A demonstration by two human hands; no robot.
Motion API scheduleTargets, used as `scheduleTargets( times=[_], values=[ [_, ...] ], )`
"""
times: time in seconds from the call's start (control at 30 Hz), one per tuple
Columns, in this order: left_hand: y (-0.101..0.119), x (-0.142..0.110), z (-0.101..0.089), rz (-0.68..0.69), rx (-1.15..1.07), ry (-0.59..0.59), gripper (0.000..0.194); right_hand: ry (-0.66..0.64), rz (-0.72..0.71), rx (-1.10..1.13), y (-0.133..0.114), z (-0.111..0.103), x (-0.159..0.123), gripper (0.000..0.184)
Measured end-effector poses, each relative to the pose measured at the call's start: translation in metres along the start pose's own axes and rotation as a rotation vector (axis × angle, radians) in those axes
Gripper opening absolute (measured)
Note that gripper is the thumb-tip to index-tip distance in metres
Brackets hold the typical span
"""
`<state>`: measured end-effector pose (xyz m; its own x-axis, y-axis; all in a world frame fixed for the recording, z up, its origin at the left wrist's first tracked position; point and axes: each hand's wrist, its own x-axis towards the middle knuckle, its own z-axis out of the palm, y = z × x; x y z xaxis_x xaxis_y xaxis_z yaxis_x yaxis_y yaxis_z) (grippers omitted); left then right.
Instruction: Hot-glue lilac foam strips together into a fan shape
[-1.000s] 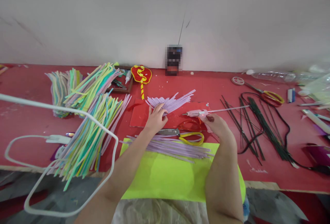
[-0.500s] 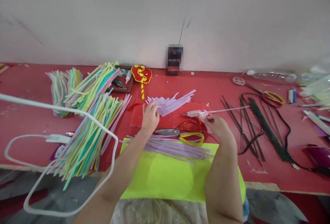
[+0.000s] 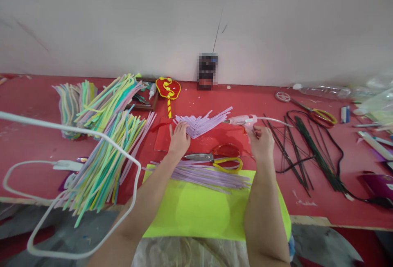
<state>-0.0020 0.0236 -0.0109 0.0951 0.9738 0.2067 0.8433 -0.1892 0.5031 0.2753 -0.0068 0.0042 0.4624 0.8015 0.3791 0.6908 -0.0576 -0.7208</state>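
Note:
Lilac pipe cleaners (image 3: 196,127), laid side by side in a V shape, rest on a red board (image 3: 162,140). My left hand (image 3: 179,139) has its fingers bent over their left end, pressing on it. A pale pink glue gun (image 3: 244,121) is gripped in my right hand (image 3: 262,141). Its nozzle points left, close to the right tips of the V, and a clear glue stick (image 3: 274,120) sticks out behind. Just below the board lie scissors (image 3: 227,164) with red and yellow handles, over loose lilac pipe cleaners (image 3: 211,179).
Bundles of pastel pipe cleaners (image 3: 101,156) lie at left, under a white frame bar (image 3: 135,177). A red and yellow fan-shaped ornament (image 3: 168,89) is behind. Dark green stems (image 3: 319,154), another pair of scissors (image 3: 322,117) and a plastic bottle (image 3: 325,91) occupy the right.
My right hand has lifted the glue gun up and to the right, its nozzle now nearer the V's right tips. The left hand has barely shifted.

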Motion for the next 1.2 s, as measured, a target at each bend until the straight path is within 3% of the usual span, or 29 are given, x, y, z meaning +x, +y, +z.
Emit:
scheduleTargets(
  times=[0.17,0.43,0.93,1.2],
  values=[
    [-0.001,0.0,0.002,0.002,-0.033,-0.003,0.042,0.143,-0.077,0.1,-0.021,0.0,-0.002,0.035],
    [0.0,0.001,0.002,0.017,-0.045,-0.003,0.044,0.245,-0.156,0.143,-0.035,0.001,-0.006,0.028],
    [-0.003,-0.001,-0.006,0.052,-0.037,-0.106,0.047,0.227,-0.138,0.189,-0.038,0.005,-0.008,0.027],
    [0.001,0.0,-0.005,0.055,0.042,-0.092,0.044,0.233,-0.169,0.168,-0.037,0.006,-0.008,0.026]
  ],
)
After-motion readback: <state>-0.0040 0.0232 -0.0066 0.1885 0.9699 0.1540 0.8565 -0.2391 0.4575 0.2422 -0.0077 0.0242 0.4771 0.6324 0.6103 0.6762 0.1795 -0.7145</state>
